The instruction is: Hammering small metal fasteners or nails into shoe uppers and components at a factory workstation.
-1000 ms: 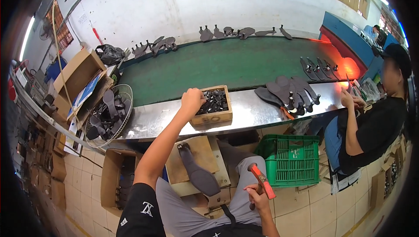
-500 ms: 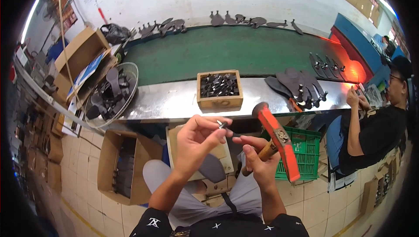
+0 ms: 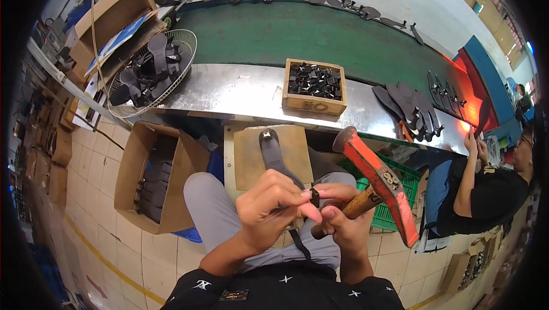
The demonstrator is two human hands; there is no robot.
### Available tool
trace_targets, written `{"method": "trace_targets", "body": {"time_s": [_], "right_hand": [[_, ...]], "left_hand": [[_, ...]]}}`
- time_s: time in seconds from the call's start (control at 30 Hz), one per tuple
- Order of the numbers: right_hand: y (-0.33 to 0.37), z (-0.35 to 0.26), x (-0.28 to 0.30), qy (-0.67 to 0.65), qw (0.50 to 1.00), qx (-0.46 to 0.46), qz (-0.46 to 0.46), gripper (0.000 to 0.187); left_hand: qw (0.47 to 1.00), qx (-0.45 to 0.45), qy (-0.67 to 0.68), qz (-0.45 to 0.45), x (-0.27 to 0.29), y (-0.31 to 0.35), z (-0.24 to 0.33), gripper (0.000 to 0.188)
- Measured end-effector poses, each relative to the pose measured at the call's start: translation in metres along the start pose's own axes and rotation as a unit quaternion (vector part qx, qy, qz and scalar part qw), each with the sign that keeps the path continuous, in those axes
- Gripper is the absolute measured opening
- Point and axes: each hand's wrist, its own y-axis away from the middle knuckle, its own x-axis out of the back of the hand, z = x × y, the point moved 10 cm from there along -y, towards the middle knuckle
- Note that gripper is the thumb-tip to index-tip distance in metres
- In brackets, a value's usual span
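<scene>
Between the thumb and forefinger of my left hand [image 3: 264, 207] is a small black heel piece [image 3: 315, 197], pinched above my lap. My right hand [image 3: 350, 231] grips the wooden handle of a hammer [image 3: 374, 178] with a worn orange-red head; its fingertips also meet the heel piece. Below my hands, a dark shoe sole [image 3: 272, 150] lies on a tan board [image 3: 246, 164], a shiny spot at its far end. My left hand partly hides the sole's near end. Beyond, a wooden box [image 3: 313, 104] holds many small black pieces with shiny faces.
A metal ledge [image 3: 229, 84] borders a green conveyor belt [image 3: 246, 36]. Soles fill a wire basket [image 3: 191, 53] and a cardboard box [image 3: 177, 196] at left. More soles [image 3: 409, 107] lie on the ledge at right, near a seated co-worker [image 3: 486, 190]. A green crate [image 3: 409, 181] stands behind the hammer.
Both hands have come together around the small heel piece, and the right fingertips now touch it. The view has shifted, uncovering the board and the sole's far end.
</scene>
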Motion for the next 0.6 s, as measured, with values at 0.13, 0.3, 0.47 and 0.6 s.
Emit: {"method": "trace_targets", "body": {"time_s": [0.13,0.3,0.47,0.6], "right_hand": [[-0.011,0.011,-0.002,0.042,0.999,-0.031,-0.003,0.023],[-0.054,0.035,0.019,0.212,0.977,0.015,0.013,0.018],[-0.108,0.064,0.004,0.317,0.942,0.076,-0.075,0.025],[-0.127,0.092,-0.001,0.345,0.925,0.087,-0.132,0.026]], "left_hand": [[0.979,-0.137,-0.148,-0.036,0.001,0.005,0.014,0.033],[0.976,0.066,-0.185,0.094,0.034,-0.012,-0.081,0.037],[0.936,0.165,-0.31,-0.038,0.041,0.002,-0.188,0.029],[0.936,0.149,-0.317,-0.036,0.037,0.011,-0.186,0.028]]}}
